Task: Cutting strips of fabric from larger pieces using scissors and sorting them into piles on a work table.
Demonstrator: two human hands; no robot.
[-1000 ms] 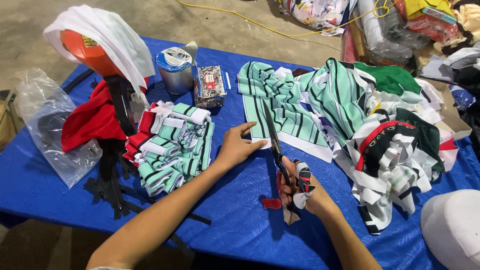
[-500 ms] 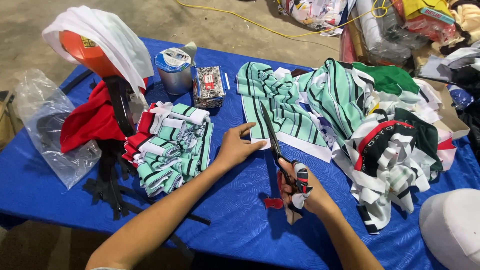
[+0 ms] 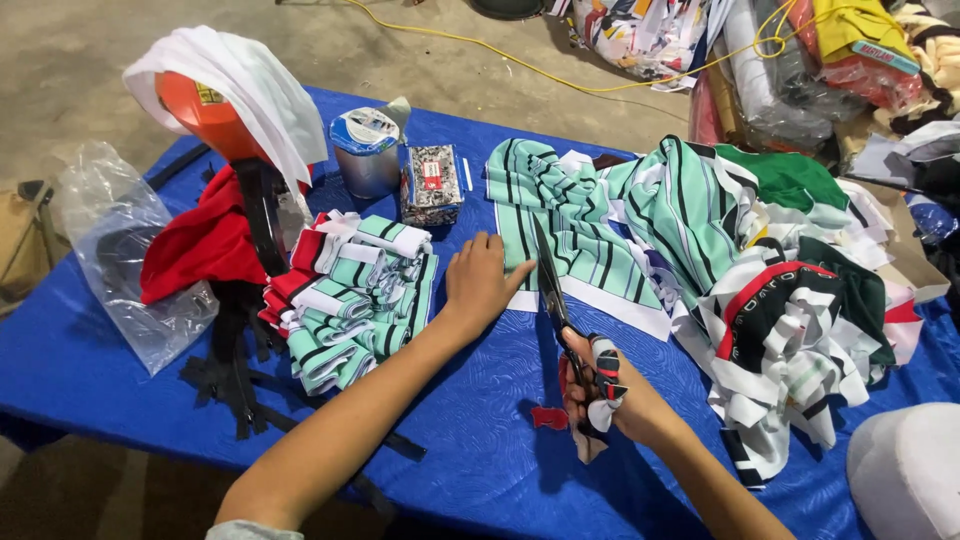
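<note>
Seen from the head camera, a blue-covered desk [image 3: 480, 470] is strewn with fabric. The left hand [image 3: 484, 282] lies flat and open, fingers spread, pressing the near-left edge of a green striped cloth [image 3: 570, 235] at the desk's middle. The right hand [image 3: 610, 395] is closed around the wrapped handles of scissors [image 3: 552, 290], whose blades point away along the cloth's edge. A stack of folded striped pieces [image 3: 350, 295] sits left of the left hand. A metal tin [image 3: 366, 152] stands farther back.
</note>
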